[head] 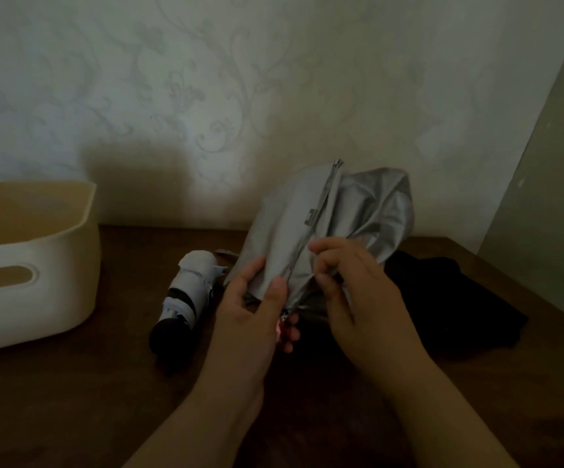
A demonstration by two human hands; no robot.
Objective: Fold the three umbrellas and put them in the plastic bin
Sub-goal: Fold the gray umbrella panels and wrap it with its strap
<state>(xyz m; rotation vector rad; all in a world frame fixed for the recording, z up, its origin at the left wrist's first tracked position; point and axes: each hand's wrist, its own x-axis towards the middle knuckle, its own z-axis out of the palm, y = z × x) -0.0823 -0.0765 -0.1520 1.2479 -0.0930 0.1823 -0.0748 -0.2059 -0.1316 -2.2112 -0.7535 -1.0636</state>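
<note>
The grey umbrella [311, 231] is held upright above the brown table [71, 400], its canopy being pleated. The left hand [257, 305] is clasped round the lower folds, thumb pressed on the fabric; the right hand [351, 282] pinches a loose panel beside a metal rib [321, 211]. For a sound result, it is judged that each panel should be drawn flat along its rib and wrapped one way before being strapped.

The canopy is thin, creased and faintly glossy. A white umbrella [189, 292], already rolled into a compact cylinder with a dark handle, lies just left of the hands. A black umbrella [442, 298], limp and unfolded, is spread behind the right hand. The cream plastic bin [54, 265], smooth-walled with a slot handle, stands at the left; nothing is seen inside it.
</note>
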